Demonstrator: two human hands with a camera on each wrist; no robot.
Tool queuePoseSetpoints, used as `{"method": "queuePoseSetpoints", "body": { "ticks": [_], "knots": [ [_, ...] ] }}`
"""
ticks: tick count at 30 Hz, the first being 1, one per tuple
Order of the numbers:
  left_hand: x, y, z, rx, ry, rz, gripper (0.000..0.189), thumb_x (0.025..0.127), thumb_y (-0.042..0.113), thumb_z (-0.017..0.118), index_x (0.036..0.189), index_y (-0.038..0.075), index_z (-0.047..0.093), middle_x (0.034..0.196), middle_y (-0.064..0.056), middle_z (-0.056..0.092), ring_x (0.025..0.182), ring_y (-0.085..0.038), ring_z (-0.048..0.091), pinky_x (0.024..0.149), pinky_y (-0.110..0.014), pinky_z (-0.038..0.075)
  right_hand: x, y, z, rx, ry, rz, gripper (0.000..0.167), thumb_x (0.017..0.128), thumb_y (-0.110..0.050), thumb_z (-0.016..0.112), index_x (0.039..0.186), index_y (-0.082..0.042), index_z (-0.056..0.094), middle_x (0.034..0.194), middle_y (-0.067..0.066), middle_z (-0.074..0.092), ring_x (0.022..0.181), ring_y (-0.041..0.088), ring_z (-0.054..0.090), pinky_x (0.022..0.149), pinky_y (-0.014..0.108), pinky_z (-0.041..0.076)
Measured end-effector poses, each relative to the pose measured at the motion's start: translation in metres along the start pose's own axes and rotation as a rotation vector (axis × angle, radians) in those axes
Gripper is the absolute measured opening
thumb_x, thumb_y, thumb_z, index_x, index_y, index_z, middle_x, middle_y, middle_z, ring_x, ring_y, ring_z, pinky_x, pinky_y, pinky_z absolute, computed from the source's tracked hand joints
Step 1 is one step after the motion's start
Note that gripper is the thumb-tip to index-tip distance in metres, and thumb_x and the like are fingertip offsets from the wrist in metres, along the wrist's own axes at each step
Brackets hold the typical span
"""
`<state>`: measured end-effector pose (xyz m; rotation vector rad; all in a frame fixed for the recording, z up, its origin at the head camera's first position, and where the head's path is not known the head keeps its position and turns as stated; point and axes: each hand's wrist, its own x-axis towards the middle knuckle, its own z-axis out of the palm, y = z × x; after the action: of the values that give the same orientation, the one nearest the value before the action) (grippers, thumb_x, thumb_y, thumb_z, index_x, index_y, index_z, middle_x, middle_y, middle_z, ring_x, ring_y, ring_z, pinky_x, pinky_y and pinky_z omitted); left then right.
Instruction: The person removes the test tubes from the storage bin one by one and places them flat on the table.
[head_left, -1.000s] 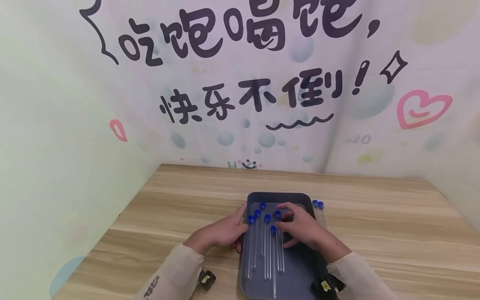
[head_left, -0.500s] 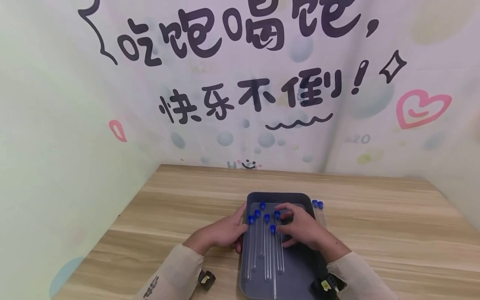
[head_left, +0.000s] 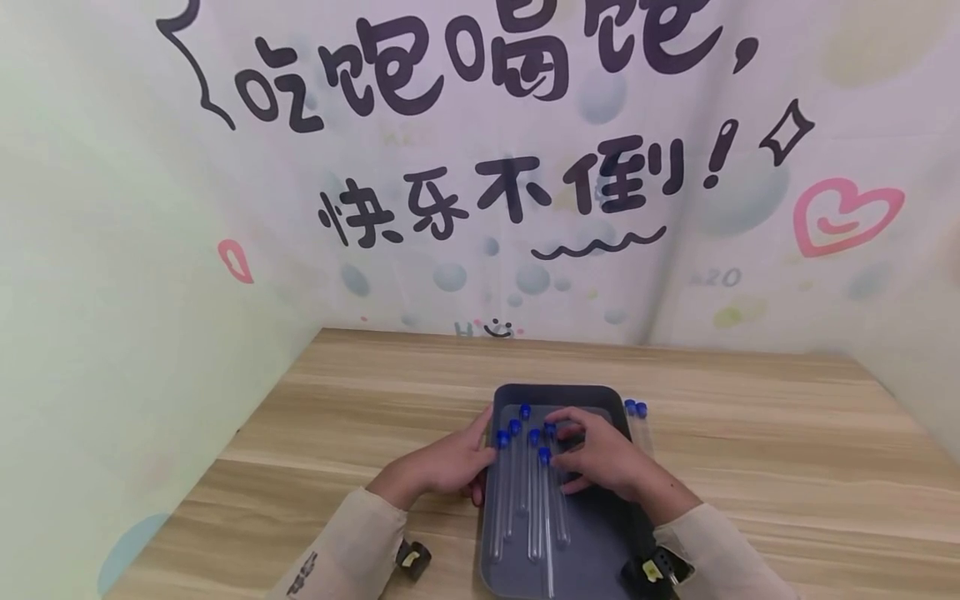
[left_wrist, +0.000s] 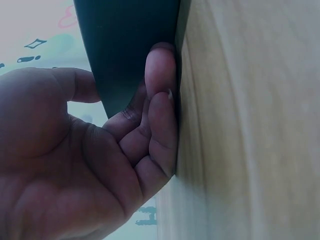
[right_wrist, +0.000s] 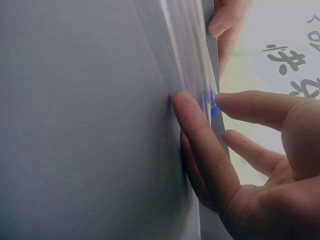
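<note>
Several clear test tubes [head_left: 535, 500] with blue caps lie in a dark grey tray [head_left: 603, 542], side by side on its left half. My left hand [head_left: 448, 462] grips the tray's left wall, thumb at the rim; in the left wrist view its fingers [left_wrist: 162, 122] curl against the outer side. Over the tubes' capped ends, my right hand [head_left: 611, 454] has its fingers spread. It touches the rightmost tubes near a blue cap [head_left: 545, 456]. In the right wrist view, one fingertip [right_wrist: 185, 105] rests on the tray floor beside the tubes, and the thumb is near a cap [right_wrist: 214, 104].
Two more blue-capped tubes [head_left: 640, 421] lie outside the tray along its right side, partly hidden by the right hand. Tray and tubes are on a wood-grain table [head_left: 360, 400]. A printed cloth [head_left: 450, 208] hangs behind it.
My right fingers have shifted slightly left, and the rightmost tube's capped end has moved left with them, closer to the others. The left hand and the tray have stayed put.
</note>
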<state>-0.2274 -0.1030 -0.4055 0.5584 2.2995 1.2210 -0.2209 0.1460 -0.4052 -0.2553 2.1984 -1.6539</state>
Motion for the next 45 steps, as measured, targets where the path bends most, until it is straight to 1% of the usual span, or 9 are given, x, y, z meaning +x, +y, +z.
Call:
{"method": "queuePoseSetpoints", "body": {
  "ticks": [4,9,14,21,27,36,41,45],
  "knots": [
    [-0.0011,0.0008,0.0004,-0.001,0.002,0.004,0.074,0.105,0.014,0.040,0.162,0.024,-0.006,0.065,-0.013,0.064,0.053,-0.021,0.063,0.051,-0.033,0.053,0.0002,-0.0006,-0.0004,0.012,-0.016,0.003,0.058,0.087,0.009,0.065,0.141,-0.001,0.046,0.138,0.031,0.040,0.094,0.028,0.065,0.070,0.044,0.062],
    [-0.0021,0.0010,0.0008,-0.004,0.003,-0.011,0.074,0.105,0.016,0.040,0.162,0.021,-0.007,0.065,-0.013,0.064,0.053,-0.021,0.063,0.051,-0.033,0.053,-0.0002,-0.0007,0.0002,0.017,-0.031,-0.002,0.057,0.087,0.009,0.065,0.140,0.001,0.047,0.136,0.031,0.041,0.093,0.028,0.064,0.071,0.044,0.062],
    [-0.0005,0.0004,0.0001,0.013,0.001,-0.019,0.073,0.105,0.017,0.040,0.162,0.021,-0.006,0.065,-0.011,0.064,0.054,-0.021,0.064,0.052,-0.032,0.053,-0.0003,-0.0011,0.0002,0.026,-0.041,-0.015,0.057,0.087,0.008,0.066,0.140,0.002,0.047,0.137,0.031,0.041,0.092,0.027,0.065,0.072,0.043,0.062],
    [-0.0001,0.0001,0.0004,0.004,-0.002,-0.016,0.073,0.105,0.016,0.040,0.162,0.023,-0.005,0.065,-0.011,0.065,0.053,-0.021,0.064,0.052,-0.032,0.053,-0.0009,0.0006,-0.0004,0.028,-0.066,-0.042,0.058,0.086,0.007,0.068,0.140,0.005,0.046,0.138,0.033,0.041,0.088,0.024,0.067,0.073,0.043,0.062],
    [-0.0001,0.0006,0.0005,0.014,-0.002,-0.014,0.074,0.105,0.017,0.040,0.162,0.022,-0.006,0.064,-0.011,0.064,0.053,-0.021,0.063,0.051,-0.031,0.052,-0.0008,0.0008,-0.0009,0.035,-0.073,-0.054,0.057,0.085,0.006,0.069,0.138,0.007,0.047,0.138,0.034,0.042,0.087,0.024,0.068,0.074,0.043,0.062],
    [-0.0014,0.0012,0.0000,0.010,-0.006,-0.013,0.072,0.106,0.017,0.039,0.162,0.022,-0.006,0.065,-0.012,0.065,0.053,-0.021,0.064,0.052,-0.032,0.052,-0.0011,-0.0005,-0.0013,0.041,-0.092,-0.065,0.060,0.085,0.006,0.069,0.140,0.006,0.045,0.135,0.033,0.043,0.088,0.025,0.070,0.075,0.043,0.062],
    [-0.0018,0.0022,-0.0004,-0.009,-0.013,-0.010,0.073,0.105,0.016,0.039,0.162,0.023,-0.006,0.065,-0.012,0.065,0.053,-0.021,0.063,0.051,-0.031,0.053,-0.0017,-0.0025,-0.0006,0.059,-0.138,-0.069,0.063,0.086,0.006,0.069,0.143,0.004,0.042,0.135,0.033,0.043,0.092,0.026,0.069,0.079,0.043,0.061],
    [-0.0019,0.0025,-0.0004,-0.010,-0.004,-0.018,0.073,0.105,0.016,0.040,0.162,0.023,-0.006,0.065,-0.012,0.064,0.052,-0.020,0.063,0.051,-0.031,0.052,-0.0016,-0.0029,-0.0002,0.040,-0.155,-0.069,0.064,0.086,0.005,0.069,0.144,0.003,0.042,0.135,0.032,0.044,0.094,0.025,0.068,0.080,0.042,0.061]
  ]
}}
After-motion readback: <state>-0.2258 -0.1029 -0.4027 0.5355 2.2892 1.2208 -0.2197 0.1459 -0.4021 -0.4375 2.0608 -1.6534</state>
